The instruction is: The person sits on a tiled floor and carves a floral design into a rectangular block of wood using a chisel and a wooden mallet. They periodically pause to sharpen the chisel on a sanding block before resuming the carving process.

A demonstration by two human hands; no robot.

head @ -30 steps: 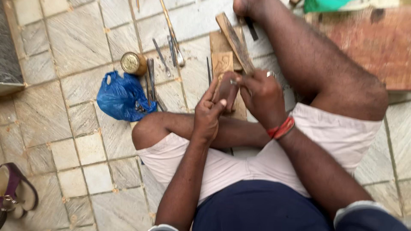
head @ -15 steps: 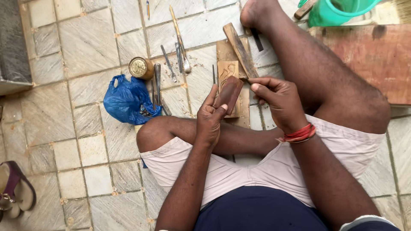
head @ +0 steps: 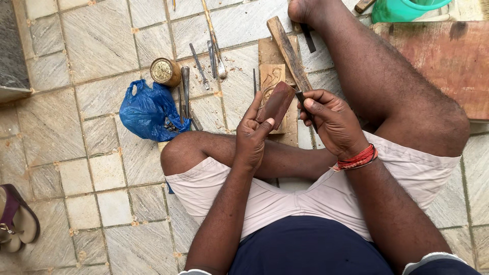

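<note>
L hand (head: pixel 253 136) holds reddish-brown block (head: pixel 275 104), fingers closed round it; R hand (head: pixel 330 122) fingers grip thin dark tool (head: pixel 306 105) beside block; blue bag (head: pixel 147 112) on tiled floor (head: pixel 61 127), well apart.

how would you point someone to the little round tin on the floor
Start at the blue plastic bag crumpled on the tiled floor, left of the person's bent knee. Just above it, touching its top edge, stands the round tin. It is the only round brass-coloured thing there; its neighbours are long thin metal tools.

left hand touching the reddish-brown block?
Touching. The head view shows the left hand wrapped around the lower end of the reddish-brown block, thumb and fingers pressed against its faces with no gap.
</note>
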